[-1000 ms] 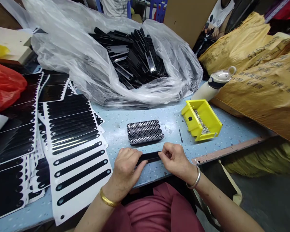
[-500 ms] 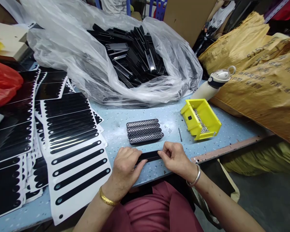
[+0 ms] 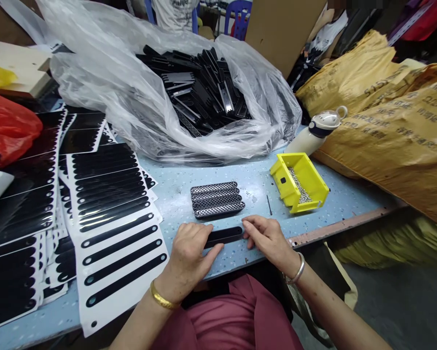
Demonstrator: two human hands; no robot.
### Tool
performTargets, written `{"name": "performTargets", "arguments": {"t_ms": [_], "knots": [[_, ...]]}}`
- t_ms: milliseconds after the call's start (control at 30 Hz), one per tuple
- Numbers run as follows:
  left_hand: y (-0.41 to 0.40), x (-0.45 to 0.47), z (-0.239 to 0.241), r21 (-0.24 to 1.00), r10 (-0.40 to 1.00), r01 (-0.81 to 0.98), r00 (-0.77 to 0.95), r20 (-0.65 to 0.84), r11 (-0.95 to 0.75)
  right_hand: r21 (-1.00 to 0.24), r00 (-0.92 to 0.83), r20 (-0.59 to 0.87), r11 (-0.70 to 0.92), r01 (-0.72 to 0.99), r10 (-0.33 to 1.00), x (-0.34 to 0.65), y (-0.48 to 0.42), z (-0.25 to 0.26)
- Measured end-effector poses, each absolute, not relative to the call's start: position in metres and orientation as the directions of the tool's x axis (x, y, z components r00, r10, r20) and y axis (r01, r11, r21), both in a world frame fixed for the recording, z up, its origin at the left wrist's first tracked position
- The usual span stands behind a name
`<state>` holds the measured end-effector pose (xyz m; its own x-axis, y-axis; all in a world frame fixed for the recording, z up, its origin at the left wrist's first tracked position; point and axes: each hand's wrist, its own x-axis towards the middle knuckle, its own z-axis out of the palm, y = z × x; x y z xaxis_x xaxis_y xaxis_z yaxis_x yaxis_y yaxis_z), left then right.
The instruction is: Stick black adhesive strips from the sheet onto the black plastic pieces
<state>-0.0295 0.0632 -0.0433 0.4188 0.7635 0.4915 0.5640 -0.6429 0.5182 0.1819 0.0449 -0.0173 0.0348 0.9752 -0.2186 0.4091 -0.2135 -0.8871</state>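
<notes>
I am pressing my left hand (image 3: 189, 253) down on the left end of a long, flat black plastic strip (image 3: 223, 236) with rounded ends, which is lying across the near edge of the pale blue speckled worktop (image 3: 174, 187). My left thumb is reaching along the strip's near edge, and my fingers are curled over its end, holding it in place. My right hand (image 3: 267, 238) is resting at the strip's right end, fingers stretched out fairly flat and touching it, not wrapped around it.

Just beyond the strip, a neat stack of four black perforated mesh strips (image 3: 217, 199) is sitting on the worktop. To the right of them a thin dark pin (image 3: 269, 205) is lying, and past that a small yellow plastic bin (image 3: 299, 182) is holding silvery little parts. A white bottle with a dark collar (image 3: 313, 133) is lying behind the bin, against bulky yellow sacks (image 3: 393, 126).

On my left, white backing sheets carrying rows of black adhesive strips (image 3: 112, 228) are overlapping each other. Farther back, a big clear plastic bag (image 3: 138, 102) is spilling open with a heap of black plastic parts (image 3: 203, 87). A red plastic bag (image 3: 8, 129) is sitting at the far left.
</notes>
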Motion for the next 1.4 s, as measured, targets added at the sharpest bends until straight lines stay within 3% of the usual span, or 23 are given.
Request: {"name": "performTargets", "arguments": {"t_ms": [200,467,567,667,800,867,967,1067,1133,1267,1400], "knots": [[0.062,-0.041,-0.037,0.514,0.791,0.612,0.364,0.492,-0.601,-0.809,-0.03,-0.092,-0.058,0.585,0.995,0.167,0.047,-0.024],[0.046,-0.099,-0.022,0.452,0.806,0.75,0.18,0.563,-0.483,-0.799,-0.016,-0.098,-0.069,0.597,0.995,0.179,0.045,-0.02],[0.032,-0.117,-0.011,0.466,0.822,0.772,0.125,0.556,-0.433,-0.744,-0.037,-0.008,0.019,0.668,0.999,0.182,0.047,-0.017],[0.016,-0.142,-0.002,0.485,0.869,0.837,-0.022,0.494,-0.255,-0.615,-0.061,0.104,0.113,0.78,0.993,0.18,0.051,-0.023],[-0.003,-0.182,-0.004,0.523,0.887,0.847,-0.311,0.34,0.097,-0.423,-0.101,0.144,0.154,0.893,0.984,0.174,0.057,-0.035],[-0.011,-0.198,-0.008,0.559,0.87,0.792,-0.434,0.234,0.245,-0.414,-0.111,0.146,0.163,0.895,0.983,0.174,0.059,-0.036],[-0.021,-0.206,-0.013,0.678,0.821,0.61,-0.571,0.016,0.41,-0.506,-0.094,0.206,0.188,0.842,0.974,0.177,0.056,-0.026],[-0.025,-0.199,-0.012,0.847,0.78,0.296,-0.594,-0.199,0.442,-0.534,-0.09,0.375,0.295,0.793,0.923,0.169,0.045,-0.007],[-0.025,-0.193,-0.009,0.902,0.777,0.096,-0.551,-0.305,0.422,-0.523,-0.197,0.423,0.416,0.744,0.885,0.153,0.033,0.003],[-0.026,-0.186,-0.005,0.91,0.776,-0.123,-0.484,-0.404,0.397,-0.63,-0.51,0.327,0.586,0.509,0.795,0.103,0.013,-0.002],[-0.036,-0.174,-0.001,0.834,0.764,-0.332,-0.349,-0.543,0.44,-0.577,-0.633,0.182,0.603,0.551,0.753,0.064,0.014,-0.023]]}}
